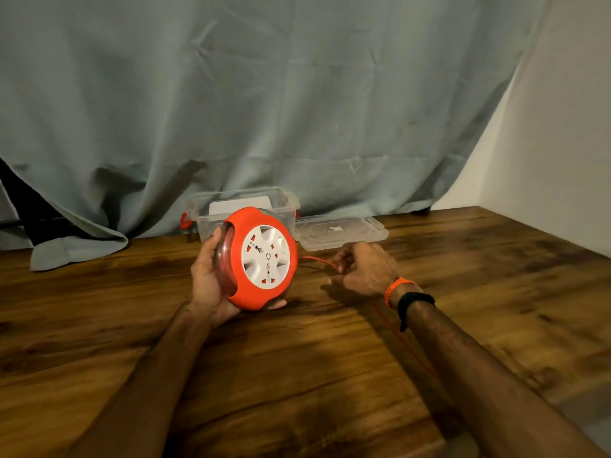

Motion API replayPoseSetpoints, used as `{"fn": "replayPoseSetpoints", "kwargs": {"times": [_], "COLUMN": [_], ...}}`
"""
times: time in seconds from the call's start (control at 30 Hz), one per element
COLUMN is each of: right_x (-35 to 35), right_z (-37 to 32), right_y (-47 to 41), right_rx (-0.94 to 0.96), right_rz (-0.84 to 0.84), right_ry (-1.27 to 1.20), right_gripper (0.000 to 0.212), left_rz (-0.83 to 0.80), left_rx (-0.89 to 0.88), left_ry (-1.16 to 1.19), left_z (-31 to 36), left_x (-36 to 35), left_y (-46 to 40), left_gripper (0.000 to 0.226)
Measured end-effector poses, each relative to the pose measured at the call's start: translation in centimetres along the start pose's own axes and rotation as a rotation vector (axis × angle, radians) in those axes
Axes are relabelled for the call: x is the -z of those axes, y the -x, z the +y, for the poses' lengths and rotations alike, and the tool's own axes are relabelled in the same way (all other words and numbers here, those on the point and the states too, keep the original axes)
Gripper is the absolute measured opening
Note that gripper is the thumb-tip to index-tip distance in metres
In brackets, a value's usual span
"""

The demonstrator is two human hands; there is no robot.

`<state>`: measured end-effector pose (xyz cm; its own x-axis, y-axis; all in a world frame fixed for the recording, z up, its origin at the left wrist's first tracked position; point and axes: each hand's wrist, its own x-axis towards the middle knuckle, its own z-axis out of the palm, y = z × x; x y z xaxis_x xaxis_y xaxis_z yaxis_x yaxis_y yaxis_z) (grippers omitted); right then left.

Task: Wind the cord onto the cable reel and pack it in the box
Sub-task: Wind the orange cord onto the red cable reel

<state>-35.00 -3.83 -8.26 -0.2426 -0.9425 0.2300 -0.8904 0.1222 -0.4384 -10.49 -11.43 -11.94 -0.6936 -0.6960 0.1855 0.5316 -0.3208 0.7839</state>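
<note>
Above table, left hand cupped wide around one reel, right hand pinching one cord, one box and one lid far behind.

wooden table, clear box, lid, cord

Left hand cupped; right hand pinching.

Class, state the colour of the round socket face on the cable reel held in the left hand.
White with small red marks, set in an orange-red casing; head view.
</note>
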Motion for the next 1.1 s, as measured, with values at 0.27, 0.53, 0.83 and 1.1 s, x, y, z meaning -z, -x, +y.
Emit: {"fn": "replayPoseSetpoints", "kwargs": {"times": [0.27, 0.53, 0.83, 1.1], "right_x": [1.3, 5.2, 8.5, 11.9], "right_z": [0.6, -2.3, -4.5, -8.1], "right_y": [0.9, 0.0, -0.1, -2.0], "right_rx": [-0.034, 0.103, 0.171, 0.183], "right_rz": [-0.068, 0.135, 0.128, 0.213], "right_ry": [-0.035, -0.366, -0.389, -0.466], "right_gripper": [0.026, 0.022, 0.020, 0.023], "left_rz": [0.005, -0.065, -0.006, 0.007], "left_rx": [0.027, 0.018, -0.102, -0.331], "left_ry": [0.042, 0.121, 0.094, 0.065], "left_z": [0.0, 0.2, 3.3, 7.0], "left_x": [-0.2, -2.4, -6.0, -9.7], "left_y": [0.6, 0.5, 1.8, 2.1], "left_gripper": [0.070, 0.071, 0.075, 0.072]}}
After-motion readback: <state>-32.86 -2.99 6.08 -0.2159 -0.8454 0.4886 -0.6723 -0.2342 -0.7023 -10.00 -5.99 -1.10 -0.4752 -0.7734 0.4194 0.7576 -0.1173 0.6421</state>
